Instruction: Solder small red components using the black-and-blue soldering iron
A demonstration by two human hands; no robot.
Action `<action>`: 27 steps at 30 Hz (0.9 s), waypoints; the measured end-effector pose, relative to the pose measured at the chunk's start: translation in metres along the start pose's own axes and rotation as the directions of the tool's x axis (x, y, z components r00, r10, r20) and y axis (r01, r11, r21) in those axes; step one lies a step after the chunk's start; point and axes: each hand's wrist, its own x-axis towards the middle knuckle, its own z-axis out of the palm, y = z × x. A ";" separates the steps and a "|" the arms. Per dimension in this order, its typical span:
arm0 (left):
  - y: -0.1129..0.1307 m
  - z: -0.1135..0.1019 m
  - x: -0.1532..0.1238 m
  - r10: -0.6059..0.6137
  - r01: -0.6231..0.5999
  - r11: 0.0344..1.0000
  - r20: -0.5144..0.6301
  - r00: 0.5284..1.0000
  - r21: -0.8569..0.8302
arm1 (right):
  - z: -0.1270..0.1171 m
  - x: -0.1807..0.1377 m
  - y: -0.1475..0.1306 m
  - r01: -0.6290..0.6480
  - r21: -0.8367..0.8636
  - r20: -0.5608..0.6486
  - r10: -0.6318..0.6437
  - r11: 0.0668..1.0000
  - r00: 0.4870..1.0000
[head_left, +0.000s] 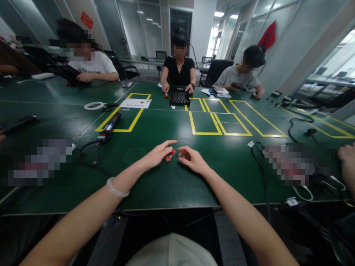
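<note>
Both my hands meet over the green table [172,184] in front of me. My left hand [158,154] pinches a small red part [172,152] with its thumb and fingers, the forefinger stretched forward. My right hand [191,159] is curled beside it, fingertips touching the same red part from the right. A pale bangle [116,188] circles my left wrist. The part is too small to make out further.
An electric screwdriver [111,125] with a looped cable lies at left inside yellow floor-tape boxes [216,122]. A black tray [179,97] sits before a person in black opposite. Two more people sit at the far side. Cables trail at right [294,125].
</note>
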 end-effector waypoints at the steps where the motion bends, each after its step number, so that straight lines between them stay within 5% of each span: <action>1: -0.004 0.004 -0.001 -0.010 0.010 1.000 0.027 1.000 -0.020 | 0.001 0.000 -0.002 0.000 0.030 0.005 0.000 1.000 1.000; 6: -0.028 0.010 -0.003 -0.019 0.023 0.999 0.086 0.996 -0.043 | 0.008 0.001 -0.010 -0.008 0.051 0.036 0.006 0.999 0.999; 11: -0.027 0.010 -0.004 0.003 -0.003 1.000 0.048 0.999 -0.007 | 0.011 0.002 -0.004 -0.134 0.184 0.032 0.131 0.974 0.991; 16: -0.017 0.009 -0.010 0.164 -0.162 0.952 0.012 0.986 0.261 | 0.010 0.005 0.005 -0.212 0.294 0.029 0.213 0.932 0.977; 20: -0.015 0.009 -0.013 0.224 -0.209 0.900 0.006 0.975 0.383 | 0.011 0.005 0.004 -0.215 0.298 0.053 0.209 0.930 0.977; 27: -0.023 0.004 -0.009 0.149 -0.131 0.929 -0.026 0.988 0.345 | 0.012 0.003 0.000 -0.122 0.356 0.035 0.117 0.927 0.992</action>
